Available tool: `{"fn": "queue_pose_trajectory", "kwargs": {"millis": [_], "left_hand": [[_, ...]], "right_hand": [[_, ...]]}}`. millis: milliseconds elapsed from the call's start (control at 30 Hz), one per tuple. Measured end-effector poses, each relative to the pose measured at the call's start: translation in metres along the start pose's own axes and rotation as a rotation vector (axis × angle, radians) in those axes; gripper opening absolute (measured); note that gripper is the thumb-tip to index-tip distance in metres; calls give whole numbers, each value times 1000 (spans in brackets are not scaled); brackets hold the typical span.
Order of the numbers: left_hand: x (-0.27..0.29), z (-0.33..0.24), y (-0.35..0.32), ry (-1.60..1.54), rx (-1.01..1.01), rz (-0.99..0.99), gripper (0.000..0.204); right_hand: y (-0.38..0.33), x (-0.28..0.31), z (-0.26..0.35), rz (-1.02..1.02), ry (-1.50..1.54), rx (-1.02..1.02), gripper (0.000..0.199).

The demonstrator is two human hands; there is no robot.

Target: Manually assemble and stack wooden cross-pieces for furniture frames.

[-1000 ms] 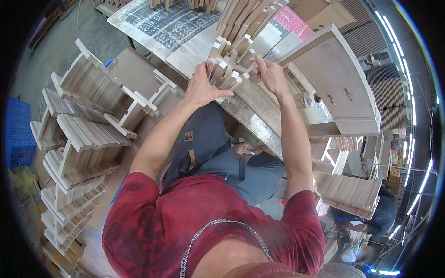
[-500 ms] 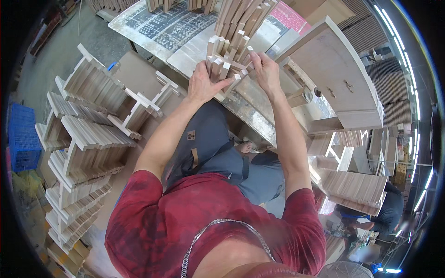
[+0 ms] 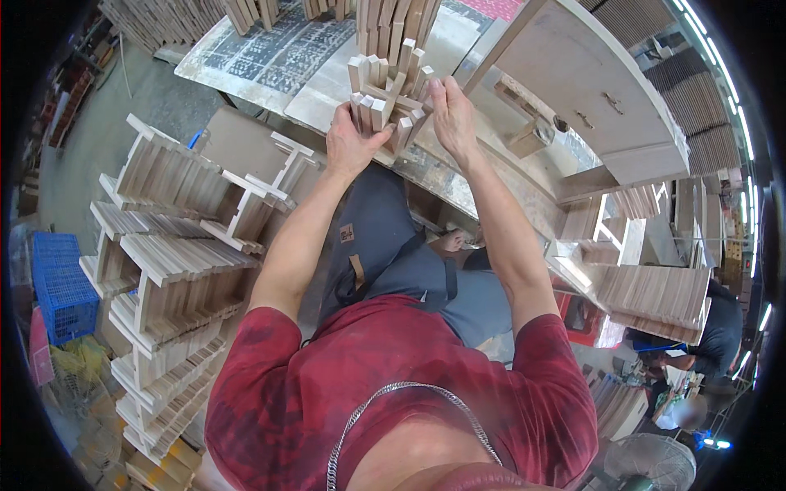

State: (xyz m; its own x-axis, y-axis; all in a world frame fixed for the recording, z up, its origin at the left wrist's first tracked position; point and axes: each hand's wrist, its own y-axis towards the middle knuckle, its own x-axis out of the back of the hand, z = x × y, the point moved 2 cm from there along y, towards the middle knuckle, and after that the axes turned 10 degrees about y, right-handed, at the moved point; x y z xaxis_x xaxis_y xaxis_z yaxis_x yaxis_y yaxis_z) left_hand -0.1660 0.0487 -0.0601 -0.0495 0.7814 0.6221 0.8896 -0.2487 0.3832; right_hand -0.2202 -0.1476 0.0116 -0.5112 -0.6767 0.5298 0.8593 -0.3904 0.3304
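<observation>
In the upper middle of the frame, a bundle of short wooden sticks (image 3: 389,94) stands on end at the worktop (image 3: 270,61) edge. The left hand (image 3: 350,146) grips its left side, the right hand (image 3: 450,114) presses its right side. Long axes point away from the person.

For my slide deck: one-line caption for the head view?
Both hands, left hand and right hand, gather short wooden slats at a workbench.
</observation>
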Motion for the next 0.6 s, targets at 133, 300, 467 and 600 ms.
{"fn": "queue_pose_trajectory", "kwargs": {"millis": [133,300,467,600], "left_hand": [[4,2,2,-137,24,99,84],[4,9,11,-105,-10,184,84],[11,6,11,-106,-18,197,75],[14,5,8,-86,-3,199,73]], "right_hand": [[-27,-3,-20,63,381,9,68],[-42,-21,-22,47,84,-38,93],[-47,-27,-14,31,-8,-50,84],[-51,-39,-13,-33,-50,53,79]]}}
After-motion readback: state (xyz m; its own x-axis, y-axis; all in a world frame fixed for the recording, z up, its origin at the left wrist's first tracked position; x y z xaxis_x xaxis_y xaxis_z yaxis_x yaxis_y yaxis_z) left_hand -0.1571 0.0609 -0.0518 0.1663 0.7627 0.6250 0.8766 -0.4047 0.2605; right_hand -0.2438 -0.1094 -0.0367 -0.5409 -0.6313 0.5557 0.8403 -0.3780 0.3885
